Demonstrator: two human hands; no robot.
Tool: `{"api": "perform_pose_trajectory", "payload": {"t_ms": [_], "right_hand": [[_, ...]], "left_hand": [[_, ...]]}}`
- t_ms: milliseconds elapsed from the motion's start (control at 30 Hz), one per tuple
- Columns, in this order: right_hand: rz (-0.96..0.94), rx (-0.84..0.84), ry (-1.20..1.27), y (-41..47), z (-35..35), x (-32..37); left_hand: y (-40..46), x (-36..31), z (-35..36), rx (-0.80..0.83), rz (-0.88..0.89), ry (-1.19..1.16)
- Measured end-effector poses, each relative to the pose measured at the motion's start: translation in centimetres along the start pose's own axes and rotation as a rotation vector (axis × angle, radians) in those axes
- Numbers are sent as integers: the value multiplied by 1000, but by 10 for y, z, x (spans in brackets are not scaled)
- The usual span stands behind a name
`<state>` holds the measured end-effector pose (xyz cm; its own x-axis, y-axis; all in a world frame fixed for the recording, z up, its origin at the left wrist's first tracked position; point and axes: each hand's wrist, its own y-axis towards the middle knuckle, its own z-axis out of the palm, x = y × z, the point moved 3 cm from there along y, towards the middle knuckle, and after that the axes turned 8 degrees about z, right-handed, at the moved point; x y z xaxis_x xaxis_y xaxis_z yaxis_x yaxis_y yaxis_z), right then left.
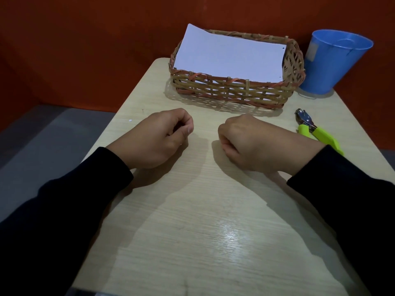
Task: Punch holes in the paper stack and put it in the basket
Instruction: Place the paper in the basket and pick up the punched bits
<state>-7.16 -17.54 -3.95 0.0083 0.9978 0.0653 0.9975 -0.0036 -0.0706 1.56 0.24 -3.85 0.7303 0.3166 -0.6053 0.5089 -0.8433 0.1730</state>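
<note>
Wicker basket (230, 90) with flat paper stack (228, 56)

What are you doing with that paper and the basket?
Nothing is being handled right now. The paper already lies in the basket, with punched holes showing along its right edge. The punch lies on the table by the right hand. Both hands, left too, rest there with fingers curled, holding nothing.

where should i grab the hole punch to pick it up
Grip the hole punch by its green handles, coming from above with the right hand. It lies flat on the table, metal head pointing away toward the basket, handles nearest that hand.
</note>
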Motion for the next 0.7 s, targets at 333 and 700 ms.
{"api": "perform_pose_trajectory", "payload": {"t_ms": [333, 700], "right_hand": [[104, -46, 608, -15, -9, -33], [83, -244, 786, -21, -52, -70]], "left_hand": [[0, -9, -5, -60, 55, 6], [49, -42, -13, -102, 68, -299]]}}
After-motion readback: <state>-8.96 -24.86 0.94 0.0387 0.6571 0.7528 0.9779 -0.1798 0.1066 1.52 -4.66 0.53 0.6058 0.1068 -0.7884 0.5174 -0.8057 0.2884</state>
